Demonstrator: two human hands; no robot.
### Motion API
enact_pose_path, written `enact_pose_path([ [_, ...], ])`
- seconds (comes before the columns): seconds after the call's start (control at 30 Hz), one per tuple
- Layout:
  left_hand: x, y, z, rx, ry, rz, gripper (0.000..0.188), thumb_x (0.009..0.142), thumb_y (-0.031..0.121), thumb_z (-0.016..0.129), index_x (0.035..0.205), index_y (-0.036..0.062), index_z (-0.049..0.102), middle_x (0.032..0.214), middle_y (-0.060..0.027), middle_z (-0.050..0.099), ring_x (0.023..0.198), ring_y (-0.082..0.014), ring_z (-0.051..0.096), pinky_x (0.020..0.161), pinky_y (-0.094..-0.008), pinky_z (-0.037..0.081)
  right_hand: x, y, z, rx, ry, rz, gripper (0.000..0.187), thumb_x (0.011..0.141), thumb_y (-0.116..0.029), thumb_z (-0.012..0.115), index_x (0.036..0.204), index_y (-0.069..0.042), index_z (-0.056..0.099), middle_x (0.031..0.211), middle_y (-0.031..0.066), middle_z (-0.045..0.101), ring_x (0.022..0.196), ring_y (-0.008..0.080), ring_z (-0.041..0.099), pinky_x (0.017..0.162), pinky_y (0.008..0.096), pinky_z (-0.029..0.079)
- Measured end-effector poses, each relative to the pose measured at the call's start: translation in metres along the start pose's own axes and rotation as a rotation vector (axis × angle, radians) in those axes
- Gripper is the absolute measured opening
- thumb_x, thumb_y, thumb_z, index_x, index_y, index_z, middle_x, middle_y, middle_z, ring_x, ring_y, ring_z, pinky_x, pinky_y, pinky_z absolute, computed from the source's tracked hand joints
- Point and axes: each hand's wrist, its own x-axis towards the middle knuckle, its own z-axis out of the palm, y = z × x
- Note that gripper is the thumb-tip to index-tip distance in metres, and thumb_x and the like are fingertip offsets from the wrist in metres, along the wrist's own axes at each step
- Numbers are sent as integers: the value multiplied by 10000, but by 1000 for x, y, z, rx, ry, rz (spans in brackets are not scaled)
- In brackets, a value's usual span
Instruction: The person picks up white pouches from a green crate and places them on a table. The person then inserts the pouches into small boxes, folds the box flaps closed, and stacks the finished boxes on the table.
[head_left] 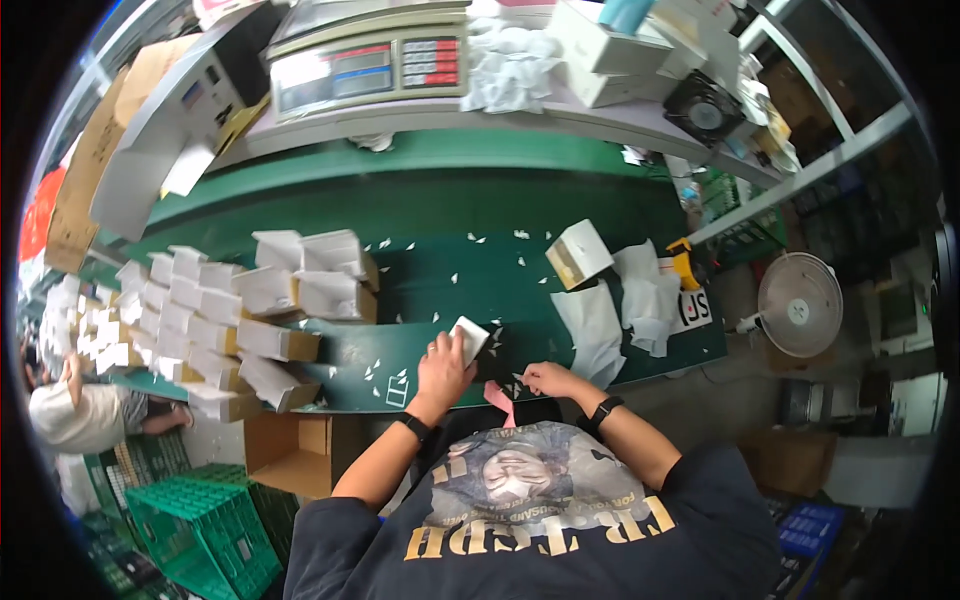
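Note:
My left hand [445, 368] grips a small white rectangular piece [472, 338], a flat box or block, just above the green table. Across from it, my right hand [553, 380] has its fingers curled together near the table's front edge; whatever they hold, if anything, is too small to make out. Between the hands, a pink strip [499, 400] hangs at the edge near my shirt. Small white paper scraps [376, 366] lie scattered around both hands.
Rows of open white boxes [215, 305] cover the table's left side. Toward the right are a closed box [580, 255], white wrapping sheets [590, 325] and a yellow tape dispenser [684, 264]. A scale [365, 65] stands on the back shelf. Another person [75, 415] is at far left.

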Motion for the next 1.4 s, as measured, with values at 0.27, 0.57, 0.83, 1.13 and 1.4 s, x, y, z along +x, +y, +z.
enact_pose_path([
  [0.27,38,-51,-30,-9,74,42,551,777,171,747,1289,111,554,1170,-166,558,1073,-366,577,915,-474,485,-63,71,-57,-285,1030,71,236,874,-211,700,1047,-57,655,1033,143,687,933,314,675,796,407,536],
  [0.57,59,32,-15,-175,152,173,407,773,163,743,1155,93,619,1139,-155,639,1093,-355,603,910,-448,495,-82,118,-82,-521,1183,-82,245,860,-224,703,982,-37,599,989,221,665,984,389,642,830,470,516],
  [0.83,56,178,98,-119,-467,128,847,806,651,665,1344,26,470,998,-209,698,850,-385,711,700,-466,573,-88,95,-124,-399,894,27,151,867,-159,686,931,-53,600,783,197,679,788,395,678,708,483,523],
  [1.13,67,219,87,-36,-262,-49,728,873,523,634,1389,44,445,1050,-210,688,794,-391,701,668,-483,558,-117,41,-168,-19,665,-217,97,845,-89,665,866,-17,604,752,178,678,726,364,686,643,431,532],
  [1.4,82,176,25,11,-215,49,280,954,329,583,976,66,678,797,-168,686,716,-397,671,627,-500,540,-128,6,-212,-89,620,-383,98,870,-94,666,893,-3,637,699,105,691,629,215,687,592,334,517],
])
